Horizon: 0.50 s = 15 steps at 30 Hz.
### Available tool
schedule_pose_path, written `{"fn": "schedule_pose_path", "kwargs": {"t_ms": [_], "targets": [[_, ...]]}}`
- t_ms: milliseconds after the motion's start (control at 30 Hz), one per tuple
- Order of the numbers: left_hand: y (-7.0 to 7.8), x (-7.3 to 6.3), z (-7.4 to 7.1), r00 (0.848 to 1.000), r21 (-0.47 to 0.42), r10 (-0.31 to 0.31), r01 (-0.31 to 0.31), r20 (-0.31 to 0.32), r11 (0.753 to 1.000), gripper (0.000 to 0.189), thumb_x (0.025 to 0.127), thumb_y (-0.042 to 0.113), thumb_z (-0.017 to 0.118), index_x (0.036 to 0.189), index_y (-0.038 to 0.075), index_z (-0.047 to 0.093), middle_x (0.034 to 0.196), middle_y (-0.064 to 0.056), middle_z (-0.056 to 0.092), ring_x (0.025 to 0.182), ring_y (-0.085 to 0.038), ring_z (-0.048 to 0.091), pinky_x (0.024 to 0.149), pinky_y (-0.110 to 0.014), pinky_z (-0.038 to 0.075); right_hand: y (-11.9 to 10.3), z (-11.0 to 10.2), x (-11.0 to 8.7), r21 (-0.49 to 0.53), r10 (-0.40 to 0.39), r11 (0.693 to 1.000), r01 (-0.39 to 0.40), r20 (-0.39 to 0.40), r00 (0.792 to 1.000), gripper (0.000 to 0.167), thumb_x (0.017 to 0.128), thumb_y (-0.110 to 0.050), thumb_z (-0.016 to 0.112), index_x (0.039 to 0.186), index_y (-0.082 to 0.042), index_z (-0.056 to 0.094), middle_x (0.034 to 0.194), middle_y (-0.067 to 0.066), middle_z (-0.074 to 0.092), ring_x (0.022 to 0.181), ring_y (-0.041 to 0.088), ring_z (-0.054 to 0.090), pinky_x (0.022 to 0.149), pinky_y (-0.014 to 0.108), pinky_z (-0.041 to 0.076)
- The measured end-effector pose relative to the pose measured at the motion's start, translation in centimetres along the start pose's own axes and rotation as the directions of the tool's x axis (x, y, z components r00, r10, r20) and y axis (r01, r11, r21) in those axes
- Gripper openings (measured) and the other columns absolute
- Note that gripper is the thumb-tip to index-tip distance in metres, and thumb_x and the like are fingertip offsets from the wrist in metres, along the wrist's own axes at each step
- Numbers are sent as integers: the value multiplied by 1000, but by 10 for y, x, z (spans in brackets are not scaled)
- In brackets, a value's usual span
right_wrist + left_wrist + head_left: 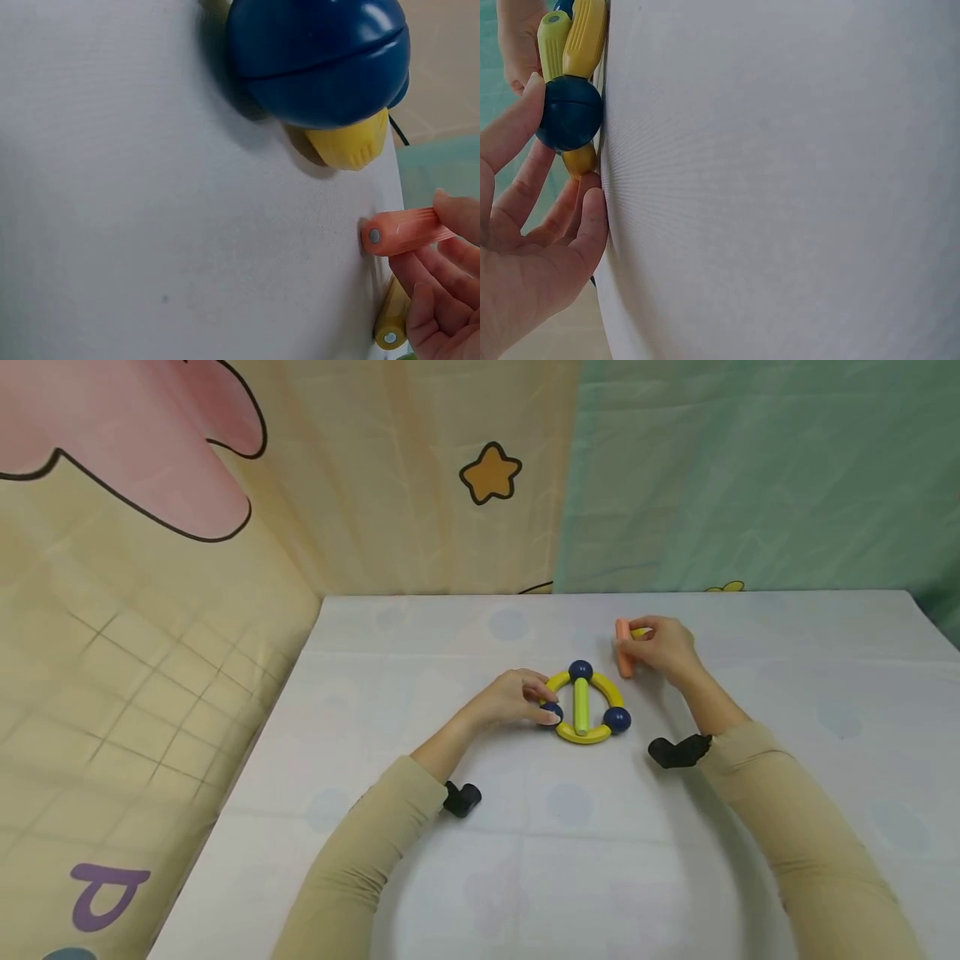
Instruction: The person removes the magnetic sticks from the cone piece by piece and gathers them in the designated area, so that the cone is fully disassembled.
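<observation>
A ring of yellow curved magnetic rods [607, 690], joined by three dark blue balls [581, 671], lies on the table. From the far ball a light green straight rod [581, 706] reaches across the ring. My left hand [512, 699] holds the ring's left blue ball [571, 112], thumb on one side and fingers at the other. Beyond the ring to the right, my right hand [663, 647] pinches an orange straight rod [623, 647] between thumb and fingers. Its metal-tipped end shows in the right wrist view. A yellow rod [391, 315] lies beside that hand, partly hidden by it.
The table [525, 877] has a pale cloth with faint spots. Patterned curtains [420, 485] hang behind its far edge and along the left. Black wrist mounts [678, 752] stick out from both sleeves, low over the table.
</observation>
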State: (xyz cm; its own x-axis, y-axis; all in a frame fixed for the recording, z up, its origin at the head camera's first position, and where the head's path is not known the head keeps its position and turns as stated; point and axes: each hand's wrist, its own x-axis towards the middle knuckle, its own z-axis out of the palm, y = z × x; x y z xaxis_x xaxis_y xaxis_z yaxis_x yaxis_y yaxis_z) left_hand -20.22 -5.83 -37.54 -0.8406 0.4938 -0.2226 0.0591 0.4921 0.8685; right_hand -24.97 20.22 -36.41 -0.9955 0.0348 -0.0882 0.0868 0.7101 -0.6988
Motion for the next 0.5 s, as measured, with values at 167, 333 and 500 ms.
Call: {"fn": "schedule_pose_path", "kwargs": {"t_ms": [167, 333, 500], "targets": [[1, 1, 0, 1000, 2, -9, 9, -2, 1000, 25, 75, 15, 79, 98, 8, 71, 134, -4, 49, 112, -20, 53, 94, -28, 42, -2, 4, 5, -17, -12, 1000, 11, -42, 999, 47, 84, -26, 68, 120, 3, 57, 102, 22, 59, 78, 24, 52, 57, 22, 41], [2, 1, 1, 1000, 26, -9, 9, -3, 1000, 25, 76, 17, 79, 99, 9, 71, 134, -4, 49, 111, -19, 53, 93, -27, 43, -4, 6, 8, -69, -11, 998, 5, -95, 995, 42, 83, -24, 68, 112, 6, 61, 100, 23, 61, 81, 28, 53, 59, 25, 40], [1, 2, 1, 1000, 20, -11, 11, -6, 1000, 24, 76, 16, 78, 97, 9, 71, 134, -4, 49, 110, -19, 53, 93, -27, 43, -6, 8, 11, -118, -17, 993, 3, -117, 993, 37, 85, -23, 65, 107, 6, 64, 100, 23, 62, 83, 31, 53, 64, 31, 41]]}}
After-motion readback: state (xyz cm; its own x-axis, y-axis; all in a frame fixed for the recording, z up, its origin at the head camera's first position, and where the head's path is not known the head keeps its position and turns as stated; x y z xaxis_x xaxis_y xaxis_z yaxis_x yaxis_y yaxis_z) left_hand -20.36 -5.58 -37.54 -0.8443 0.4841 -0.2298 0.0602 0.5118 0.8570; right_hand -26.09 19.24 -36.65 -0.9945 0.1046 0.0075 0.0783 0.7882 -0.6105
